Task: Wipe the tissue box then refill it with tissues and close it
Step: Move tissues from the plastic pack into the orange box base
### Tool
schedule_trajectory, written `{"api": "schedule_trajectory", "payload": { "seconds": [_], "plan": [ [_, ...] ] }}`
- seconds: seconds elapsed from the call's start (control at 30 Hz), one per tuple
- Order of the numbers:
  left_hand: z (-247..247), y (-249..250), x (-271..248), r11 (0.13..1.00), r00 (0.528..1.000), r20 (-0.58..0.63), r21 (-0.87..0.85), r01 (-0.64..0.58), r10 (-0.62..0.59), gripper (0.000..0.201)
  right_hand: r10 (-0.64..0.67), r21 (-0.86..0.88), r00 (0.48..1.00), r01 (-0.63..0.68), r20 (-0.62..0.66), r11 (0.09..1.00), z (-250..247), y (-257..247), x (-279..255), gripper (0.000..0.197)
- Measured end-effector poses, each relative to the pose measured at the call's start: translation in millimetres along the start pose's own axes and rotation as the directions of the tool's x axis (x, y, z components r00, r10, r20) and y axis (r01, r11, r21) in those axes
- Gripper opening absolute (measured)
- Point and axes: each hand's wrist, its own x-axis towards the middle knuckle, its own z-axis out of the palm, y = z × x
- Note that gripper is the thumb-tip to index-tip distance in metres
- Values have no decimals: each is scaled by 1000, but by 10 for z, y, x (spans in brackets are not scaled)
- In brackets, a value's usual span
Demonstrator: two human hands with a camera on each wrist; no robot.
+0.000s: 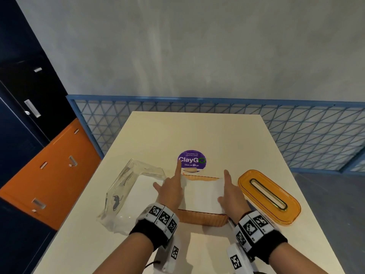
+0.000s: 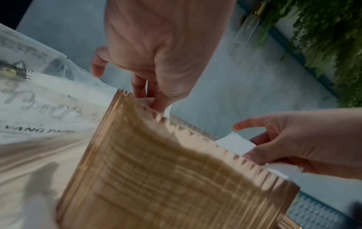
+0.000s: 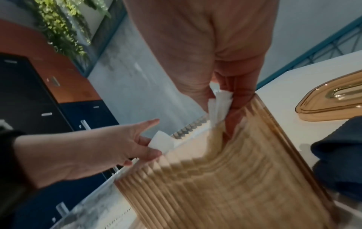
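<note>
Both hands pinch the stack of tissues (image 1: 201,196) at its short ends: the left hand (image 1: 171,191) holds the end at centre-left of the head frame, the right hand (image 1: 231,194) the end at centre-right, each with its index finger stretched straight up-frame while thumb and the other fingers close on the paper. The right wrist view shows white folds bunched between the right hand's fingers (image 3: 238,99) just above the corner of the ribbed amber wall. The tissue box (image 1: 203,219) sits open at lower centre, directly under the stack, its long axis running left to right and matching the stack's, so the coming move looks like a straight push downward with both hands equally near. How deep the stack already sits I cannot tell for certain; it seems partly in. The amber lid (image 1: 269,196) lies slot-up just right of the box, nearer the right hand. A clear plastic wrapper (image 1: 126,194) lies at left, its print blurred, reading perhaps "ANG PAP". Above centre, a purple sticker (image 1: 192,159) reads "ClayGo" and "Clean as you go". All rest on the cream table (image 1: 197,131).
</note>
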Motion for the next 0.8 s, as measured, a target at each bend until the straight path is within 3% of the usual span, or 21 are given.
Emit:
{"api": "schedule_trajectory", "payload": {
  "seconds": [0.1, 0.23, 0.27, 0.33, 0.4, 0.47, 0.6, 0.8],
  "plan": [
    [68, -1, -7, 995, 999, -24, 96, -30, 33, 84, -60, -67, 998, 58, -14, 996, 30, -19, -52, 83],
    [-11, -19, -45, 928, 978, -86, 340, -152, 192, 65, -265, -417, 959, 201, -102, 886, -69, -34, -94, 70],
    [-50, -19, -36, 901, 967, -37, 372, -222, 254, 58, -326, -474, 940, 244, -98, 846, -118, -48, -84, 65],
    [-112, -5, 3, 848, 927, 185, 376, -373, 326, 49, -395, -515, 917, 365, 54, 775, -188, -59, -31, 63],
    [-141, 4, 23, 799, 875, 380, 401, -447, 299, 51, -322, -503, 895, 441, 309, 744, -178, -35, 64, 67],
    [-135, -7, 58, 743, 854, 450, 471, -476, 261, 56, -203, -507, 873, 431, 443, 747, -119, 29, 177, 71],
    [-131, -76, 96, 733, 850, 491, 505, -456, 191, 64, -148, -529, 871, 410, 468, 743, -17, 78, 280, 76],
    [-118, -107, 84, 766, 865, 460, 475, -432, 202, 66, -154, -556, 894, 388, 420, 735, 24, 117, 221, 73]
  ]
}}
